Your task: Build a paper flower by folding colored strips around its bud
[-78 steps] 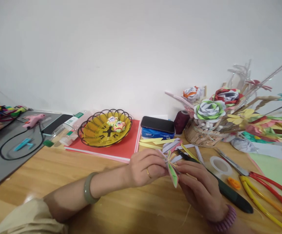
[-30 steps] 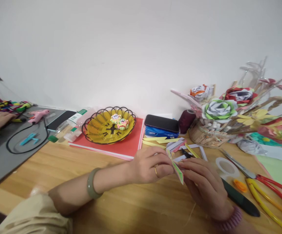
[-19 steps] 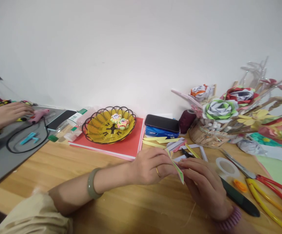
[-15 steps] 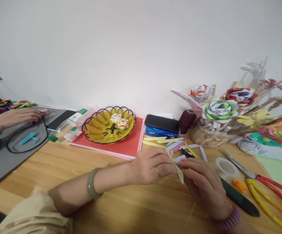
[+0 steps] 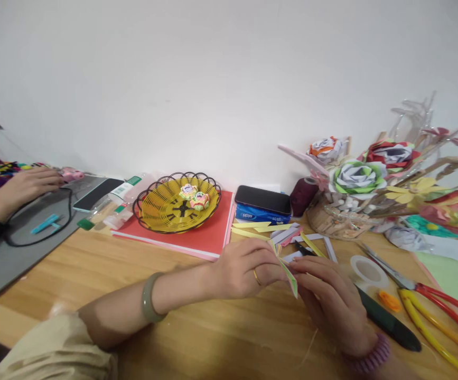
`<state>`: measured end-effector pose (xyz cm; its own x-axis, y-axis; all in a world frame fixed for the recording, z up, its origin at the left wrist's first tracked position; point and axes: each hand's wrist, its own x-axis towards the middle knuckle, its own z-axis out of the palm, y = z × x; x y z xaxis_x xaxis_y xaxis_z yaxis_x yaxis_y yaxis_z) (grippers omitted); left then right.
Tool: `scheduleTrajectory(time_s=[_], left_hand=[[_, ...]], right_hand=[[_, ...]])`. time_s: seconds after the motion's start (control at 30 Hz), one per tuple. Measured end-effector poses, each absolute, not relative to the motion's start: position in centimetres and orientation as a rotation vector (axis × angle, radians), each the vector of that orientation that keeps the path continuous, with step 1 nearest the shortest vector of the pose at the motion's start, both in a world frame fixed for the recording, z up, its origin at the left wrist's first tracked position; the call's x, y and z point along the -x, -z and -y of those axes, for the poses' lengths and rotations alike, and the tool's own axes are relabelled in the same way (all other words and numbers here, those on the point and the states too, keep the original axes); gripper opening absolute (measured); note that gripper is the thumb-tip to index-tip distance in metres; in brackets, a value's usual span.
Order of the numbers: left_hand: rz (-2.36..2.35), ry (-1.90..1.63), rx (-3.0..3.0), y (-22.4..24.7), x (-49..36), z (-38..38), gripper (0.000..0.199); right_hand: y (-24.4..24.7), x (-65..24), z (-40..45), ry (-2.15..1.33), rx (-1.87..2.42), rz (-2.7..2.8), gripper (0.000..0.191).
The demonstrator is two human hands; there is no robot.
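Between my two hands is a folded paper piece (image 5: 291, 278) with green, yellow and pink edges, held above the wooden table. My left hand (image 5: 248, 269), with a ring and a green bangle, is closed on its left side. From the right, my right hand (image 5: 329, 295) pinches the same piece, a purple hair tie round the wrist. My fingers hide much of the paper. Beyond them lie yellow paper strips (image 5: 252, 226) and white and lilac strips (image 5: 288, 232). Two small paper balls (image 5: 199, 200) rest in a yellow woven basket (image 5: 161, 211).
Scissors (image 5: 409, 282), a tape roll (image 5: 368, 271) and a dark green-handled tool (image 5: 391, 322) lie at right. Paper flowers (image 5: 357, 177) stand behind. A phone (image 5: 263, 200) rests on a blue pack. At far left, another person's hand (image 5: 30, 184) is over a grey mat (image 5: 22, 264).
My hands and the paper piece stay almost where they were. The other person's hand at far left has shifted left, and the black cord there has moved with it.
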<state>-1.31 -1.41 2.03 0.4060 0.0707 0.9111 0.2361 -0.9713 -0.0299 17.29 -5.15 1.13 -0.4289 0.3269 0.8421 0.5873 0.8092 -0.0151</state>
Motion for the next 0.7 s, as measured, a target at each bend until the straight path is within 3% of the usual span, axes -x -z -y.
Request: scheduleTrajectory(time_s=[0.7], left_hand=[[0.259,1.552,2.568,-2.57,1.37,0.84,0.001]], right_hand=[[-0.87,-17.43,5.19,0.366,0.696,2.087,0.015]])
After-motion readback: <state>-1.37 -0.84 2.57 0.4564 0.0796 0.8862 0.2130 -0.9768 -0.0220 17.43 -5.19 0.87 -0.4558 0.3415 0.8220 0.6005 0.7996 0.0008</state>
